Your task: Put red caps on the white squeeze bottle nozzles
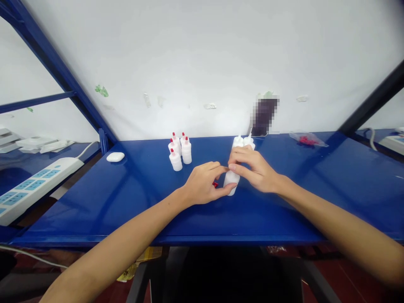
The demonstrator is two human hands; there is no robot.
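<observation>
My left hand [203, 183] and my right hand [254, 168] meet over a small white squeeze bottle [231, 182] near the middle of the blue table [126, 202]. The left thumb and fingers pinch the bottle's lower part, and a bit of red [215, 184] shows under the palm. The right hand's fingers curl over the bottle's top, hiding its tip. Two more white bottles without red caps [243, 142] stand just behind the right hand. A cluster of several white bottles with red caps [179, 152] stands to the left, apart from both hands.
A white oval case [115, 157] lies at the table's left. A clear bag of red caps [307, 139] lies at the back right. A white power strip [34, 183] sits on the left bench. A blurred dark object [264, 115] leans on the wall.
</observation>
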